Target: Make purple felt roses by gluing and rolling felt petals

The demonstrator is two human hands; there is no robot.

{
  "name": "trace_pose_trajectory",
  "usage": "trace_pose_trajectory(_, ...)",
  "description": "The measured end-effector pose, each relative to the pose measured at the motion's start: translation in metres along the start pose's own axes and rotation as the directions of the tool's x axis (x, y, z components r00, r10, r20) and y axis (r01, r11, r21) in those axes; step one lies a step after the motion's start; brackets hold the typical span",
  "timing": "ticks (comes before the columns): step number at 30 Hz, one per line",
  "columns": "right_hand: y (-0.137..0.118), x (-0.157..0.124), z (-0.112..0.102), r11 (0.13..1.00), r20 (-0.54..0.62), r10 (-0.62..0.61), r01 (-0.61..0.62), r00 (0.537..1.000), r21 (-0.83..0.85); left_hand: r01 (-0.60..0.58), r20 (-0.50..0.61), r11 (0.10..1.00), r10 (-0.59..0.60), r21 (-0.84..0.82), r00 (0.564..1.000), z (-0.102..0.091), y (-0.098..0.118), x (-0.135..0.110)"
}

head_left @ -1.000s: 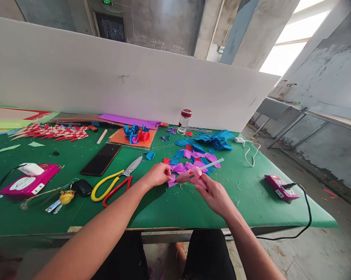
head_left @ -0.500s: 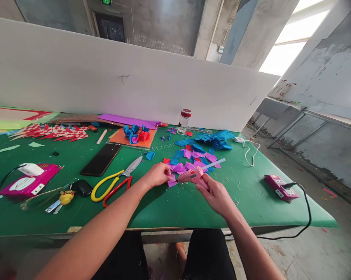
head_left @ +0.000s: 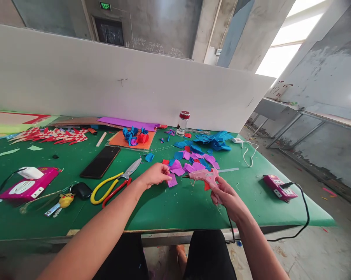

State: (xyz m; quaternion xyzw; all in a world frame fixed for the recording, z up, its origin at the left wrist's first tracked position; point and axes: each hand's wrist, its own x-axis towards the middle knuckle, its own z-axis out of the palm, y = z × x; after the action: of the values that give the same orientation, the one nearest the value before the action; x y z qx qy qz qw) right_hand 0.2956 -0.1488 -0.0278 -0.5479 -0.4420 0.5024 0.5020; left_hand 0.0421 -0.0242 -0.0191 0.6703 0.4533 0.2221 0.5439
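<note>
At the far left of the green work surface (head_left: 152,212), a magenta power strip (head_left: 42,182) carries a white adapter (head_left: 30,172). Red-and-white checked paper strips (head_left: 49,134) lie behind it. Next come a keyring with a yellow figure (head_left: 66,200), a black case (head_left: 82,190) and a dark phone (head_left: 100,161) lying flat. Scissors (head_left: 117,182) with one yellow and one red handle lie open, partly behind the person's left forearm. Behind them, an orange sheet (head_left: 117,141) supports blue and red paper flowers (head_left: 130,136).

The left hand (head_left: 156,175) is at the front centre, pinching a purple paper piece (head_left: 172,181) by its left edge, between thumb and fingertips. Loose purple, blue and red petals (head_left: 178,167) lie just behind this piece. A red-capped glass jar (head_left: 182,124) stands upright farther back.

To the right of the piece is a pink glue gun (head_left: 204,175); its dark nozzle points left, near the paper but apart from it. A translucent stick (head_left: 229,170) projects from its rear. The right hand (head_left: 227,196) grasps the handle; trigger pressure cannot be determined. A second magenta power strip (head_left: 280,187) sits at the far right, with a black plug inserted.
</note>
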Motion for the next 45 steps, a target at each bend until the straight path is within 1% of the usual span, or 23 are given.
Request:
trace_pose_trajectory(2, 0.0, -0.002, -0.011, 1.0, -0.039, 0.006, -0.006, 0.999, -0.004, 0.033, 0.065, 0.994, -0.027, -0.106, 0.998, -0.004, 0.003, -0.002)
trace_pose_trajectory(4, 0.002, -0.001, -0.024, 0.998, -0.079, 0.0, -0.005, 0.997, -0.062, 0.056, 0.109, 0.978, -0.035, -0.201, 0.993, -0.008, 0.006, -0.005)
trace_pose_trajectory(7, 0.01, 0.003, -0.045, 0.976, -0.135, -0.036, 0.005, 0.99, -0.22, 0.098, 0.14, 0.942, -0.055, -0.321, 0.989, -0.014, 0.01, -0.007)
trace_pose_trajectory(9, 0.017, 0.007, -0.061, 0.938, -0.164, -0.072, 0.011, 0.984, -0.345, 0.109, 0.14, 0.923, -0.061, -0.37, 0.988, -0.018, 0.013, -0.007)
trace_pose_trajectory(13, 0.033, 0.013, -0.087, 0.801, -0.208, -0.151, -0.003, 0.966, -0.599, 0.098, 0.124, 0.908, -0.051, -0.407, 0.991, -0.022, 0.016, -0.01)
trace_pose_trajectory(16, 0.033, 0.013, -0.093, 0.661, -0.208, -0.237, 0.0, 0.949, -0.75, 0.082, 0.105, 0.909, -0.043, -0.409, 0.994, -0.022, 0.018, -0.012)
trace_pose_trajectory(18, 0.024, 0.013, -0.084, 0.59, -0.25, -0.348, 0.004, 0.903, -0.808, 0.063, 0.083, 0.923, -0.034, -0.379, 0.996, -0.021, 0.019, -0.013)
trace_pose_trajectory(19, 0.017, 0.013, -0.075, 0.573, -0.277, -0.419, 0.015, 0.865, -0.82, 0.052, 0.07, 0.934, -0.028, -0.352, 0.997, -0.02, 0.02, -0.014)
trace_pose_trajectory(20, 0.009, 0.013, -0.062, 0.576, -0.294, -0.475, 0.04, 0.829, -0.817, 0.038, 0.055, 0.947, -0.021, -0.319, 0.998, -0.02, 0.021, -0.015)
trace_pose_trajectory(21, 0.0, 0.015, -0.047, 0.594, -0.265, -0.506, 0.108, 0.821, -0.797, 0.022, 0.038, 0.958, -0.012, -0.284, 0.999, -0.019, 0.021, -0.015)
trace_pose_trajectory(23, -0.017, 0.019, -0.012, 0.664, -0.132, -0.497, 0.278, 0.857, -0.694, -0.011, 0.011, 0.976, 0.014, -0.219, 1.0, -0.019, 0.023, -0.017)
trace_pose_trajectory(24, -0.025, 0.023, 0.006, 0.714, -0.048, -0.464, 0.341, 0.885, -0.612, -0.026, 0.008, 0.981, 0.028, -0.192, 1.0, -0.02, 0.023, -0.017)
trace_pose_trajectory(25, -0.031, 0.028, 0.023, 0.759, 0.03, -0.424, 0.373, 0.905, -0.534, -0.04, 0.011, 0.985, 0.043, -0.168, 0.999, -0.02, 0.023, -0.018)
trace_pose_trajectory(26, -0.036, 0.033, 0.039, 0.787, 0.102, -0.397, 0.396, 0.912, -0.473, -0.052, 0.019, 0.988, 0.055, -0.146, 0.998, -0.021, 0.024, -0.018)
trace_pose_trajectory(29, -0.041, 0.048, 0.073, 0.807, 0.227, -0.334, 0.402, 0.915, -0.434, -0.066, 0.04, 0.992, 0.071, -0.111, 0.997, -0.022, 0.024, -0.018)
trace_pose_trajectory(31, -0.039, 0.056, 0.083, 0.821, 0.268, -0.27, 0.367, 0.925, -0.438, -0.067, 0.042, 0.991, 0.072, -0.115, 0.996, -0.023, 0.023, -0.018)
trace_pose_trajectory(33, -0.035, 0.062, 0.087, 0.842, 0.286, -0.223, 0.332, 0.932, -0.426, -0.064, 0.044, 0.99, 0.07, -0.127, 0.997, -0.022, 0.024, -0.019)
trace_pose_trajectory(35, -0.034, 0.068, 0.088, 0.868, 0.286, -0.194, 0.3, 0.938, -0.396, -0.055, 0.038, 0.989, 0.061, -0.137, 0.997, -0.022, 0.024, -0.019)
trace_pose_trajectory(37, -0.039, 0.074, 0.087, 0.89, 0.255, -0.186, 0.273, 0.949, -0.365, -0.059, 0.004, 0.985, 0.06, -0.161, 0.998, -0.023, 0.026, -0.019)
trace_pose_trajectory(39, -0.052, 0.082, 0.088, 0.905, 0.187, -0.217, 0.269, 0.958, -0.33, -0.104, -0.085, 0.968, 0.086, -0.227, 0.993, -0.024, 0.027, -0.019)
trace_pose_trajectory(41, -0.074, 0.09, 0.09, 0.915, 0.115, -0.293, 0.313, 0.949, -0.253, -0.189, -0.207, 0.928, 0.125, -0.322, 0.97, -0.027, 0.028, -0.019)
trace_pose_trajectory(43, -0.101, 0.095, 0.096, 0.914, 0.04, -0.381, 0.383, 0.924, -0.137, -0.282, -0.312, 0.873, 0.16, -0.398, 0.936, -0.031, 0.028, -0.018)
trace_pose_trajectory(45, -0.124, 0.096, 0.104, 0.887, -0.07, -0.461, 0.459, 0.884, -0.049, -0.365, -0.384, 0.835, 0.204, -0.411, 0.901, -0.034, 0.027, -0.018)
